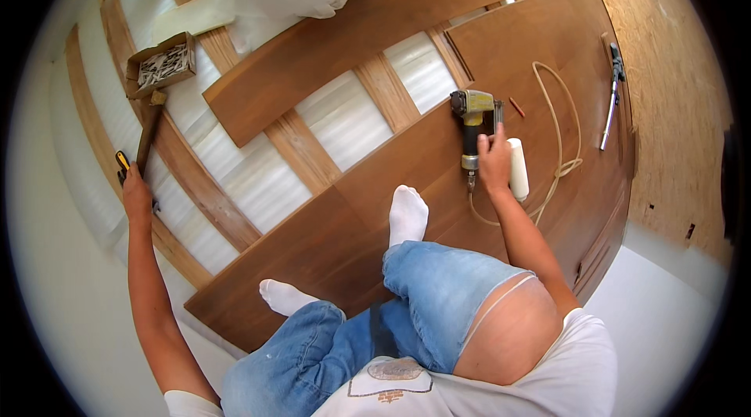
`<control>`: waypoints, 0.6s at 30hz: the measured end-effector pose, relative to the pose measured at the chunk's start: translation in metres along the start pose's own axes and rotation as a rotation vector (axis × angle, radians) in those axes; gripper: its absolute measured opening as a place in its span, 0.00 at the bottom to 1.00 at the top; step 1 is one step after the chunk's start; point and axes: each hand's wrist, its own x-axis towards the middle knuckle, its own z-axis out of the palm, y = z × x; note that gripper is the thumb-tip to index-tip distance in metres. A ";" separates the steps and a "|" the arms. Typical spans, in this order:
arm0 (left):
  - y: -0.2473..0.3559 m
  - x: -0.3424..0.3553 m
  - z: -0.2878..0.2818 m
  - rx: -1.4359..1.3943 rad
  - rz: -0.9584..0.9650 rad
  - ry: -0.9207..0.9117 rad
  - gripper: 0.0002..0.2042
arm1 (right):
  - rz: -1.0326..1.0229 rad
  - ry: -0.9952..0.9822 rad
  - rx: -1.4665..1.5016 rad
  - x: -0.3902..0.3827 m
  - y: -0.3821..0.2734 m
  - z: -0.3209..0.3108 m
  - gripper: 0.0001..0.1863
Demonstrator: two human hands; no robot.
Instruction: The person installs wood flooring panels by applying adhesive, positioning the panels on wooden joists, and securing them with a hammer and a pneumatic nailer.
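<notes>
Touching nail gun [472, 135]: right hand [494, 161] (shirt print [395, 371] unreadable).

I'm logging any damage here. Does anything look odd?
Yes, the jeans: the right knee shows bare through a wide gap in the denim, whereas the left leg looks covered. I see nothing spilled.

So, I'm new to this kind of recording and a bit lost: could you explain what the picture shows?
There is no robot: a person works bare-handed, filmed by a camera on their head, looking down. The left hand is at a dark bar and yellow-black handle; its grip is unclear. The right hand is at a hose-fed tool, beside a white bottle. Tool, bottle and a red stick lie on brown boards; wooden strips show beyond.
</notes>
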 end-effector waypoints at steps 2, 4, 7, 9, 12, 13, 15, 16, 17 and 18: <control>-0.004 0.002 0.003 0.038 -0.025 -0.004 0.22 | -0.068 0.257 -0.228 -0.011 0.038 -0.009 0.35; -0.006 -0.002 0.004 0.118 -0.059 -0.017 0.22 | 0.237 0.158 -0.334 -0.021 0.077 -0.010 0.45; 0.054 -0.005 -0.020 0.213 0.078 0.277 0.22 | 0.367 -0.100 -0.309 -0.026 0.134 -0.025 0.51; 0.083 -0.003 -0.022 0.064 -0.066 0.154 0.22 | 0.334 -0.187 -0.292 -0.011 0.157 -0.026 0.50; 0.127 0.001 -0.006 -0.539 -0.127 0.143 0.18 | 0.231 -0.220 -0.190 0.014 0.178 -0.032 0.34; 0.154 0.003 -0.005 -0.672 -0.154 0.101 0.17 | 0.209 -0.252 -0.211 0.014 0.195 -0.037 0.32; 0.166 0.010 0.006 -0.681 -0.081 -0.073 0.18 | 0.166 -0.338 -0.200 0.034 0.206 -0.042 0.30; 0.181 0.011 0.000 -0.699 -0.087 -0.163 0.18 | 0.181 -0.389 -0.188 0.037 0.210 -0.048 0.31; 0.176 0.007 -0.002 -0.695 -0.048 -0.177 0.19 | 0.110 -0.251 -0.183 0.037 0.197 -0.044 0.31; 0.178 0.002 -0.015 -0.676 -0.036 -0.187 0.18 | 0.047 -0.105 -0.173 0.040 0.185 -0.048 0.30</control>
